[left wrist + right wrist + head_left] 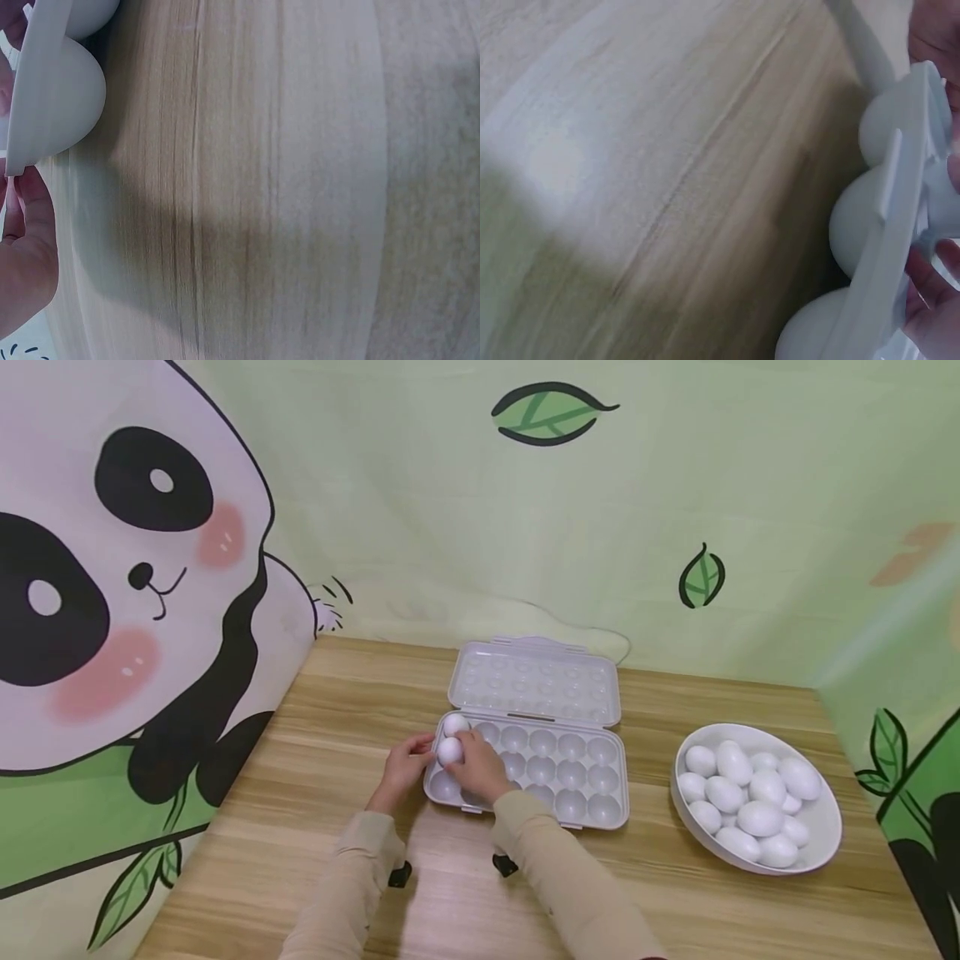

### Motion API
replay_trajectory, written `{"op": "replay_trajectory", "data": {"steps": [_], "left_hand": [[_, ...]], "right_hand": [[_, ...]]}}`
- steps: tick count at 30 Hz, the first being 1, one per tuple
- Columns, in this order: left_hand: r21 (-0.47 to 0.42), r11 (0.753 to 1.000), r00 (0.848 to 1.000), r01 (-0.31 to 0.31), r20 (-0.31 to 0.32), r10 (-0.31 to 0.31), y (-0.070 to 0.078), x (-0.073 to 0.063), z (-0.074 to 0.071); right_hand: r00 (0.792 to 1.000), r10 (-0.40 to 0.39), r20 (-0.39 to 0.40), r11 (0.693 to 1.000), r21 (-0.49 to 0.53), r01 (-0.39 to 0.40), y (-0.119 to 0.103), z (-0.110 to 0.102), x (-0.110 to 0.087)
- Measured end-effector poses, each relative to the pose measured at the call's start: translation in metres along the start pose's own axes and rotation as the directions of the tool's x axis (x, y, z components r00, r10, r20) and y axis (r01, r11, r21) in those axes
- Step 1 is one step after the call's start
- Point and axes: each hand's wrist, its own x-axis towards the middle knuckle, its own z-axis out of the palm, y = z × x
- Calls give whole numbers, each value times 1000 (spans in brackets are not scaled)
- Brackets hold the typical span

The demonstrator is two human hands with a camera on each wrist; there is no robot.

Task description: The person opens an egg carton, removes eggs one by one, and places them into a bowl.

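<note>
A white plastic egg carton [615, 817] lies open on the table, its lid [534, 681] folded back toward the wall. My left hand [405, 770] holds the carton's left edge, fingers at the rim, as the left wrist view also shows. With thumb and fingers my right hand [483, 770] grips a white egg [450, 751] over the left column of cups. Another egg [454, 724] sits in the back-left cup, just behind it. In the right wrist view, the right hand's fingers [930, 281] show past the carton's rim; the rounded cup undersides [855, 221] face the camera.
To the right stands a white bowl [828, 831] with several white eggs [760, 818] piled in it. The wooden table [315, 760] meets a printed cloth wall [420, 527] at the back and sides. A thin cord-like line [626, 647] runs behind the carton.
</note>
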Motion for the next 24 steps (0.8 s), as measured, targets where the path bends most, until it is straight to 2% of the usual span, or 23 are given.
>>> {"op": "replay_trajectory", "data": {"steps": [2,4,8,10,16,19,24], "left_hand": [[-7,1000,1000,-7,5,7,1,-2,0],[-14,1000,1000,-15,1,15,-1,-2,1],[-19,1000,1000,-7,-20,6,-3,0,4],[-20,1000,1000,3,-28,-4,-2,0,4],[-19,1000,999,14,-32,-15,0,-1,5],[-21,1000,999,20,-34,-20,0,-1,5],[-15,1000,999,22,-34,-23,0,0,5]], "right_hand": [[1000,16,15,996,88,-18,1,-4,0],[999,41,30,979,197,-46,1,-10,-1],[991,115,63,920,370,-131,5,-24,-2],[990,129,55,893,428,-140,9,-31,-1],[979,188,74,853,482,-200,15,-65,-2],[981,179,72,866,462,-192,16,-87,-4],[977,181,115,866,452,-214,22,-126,-9]]}}
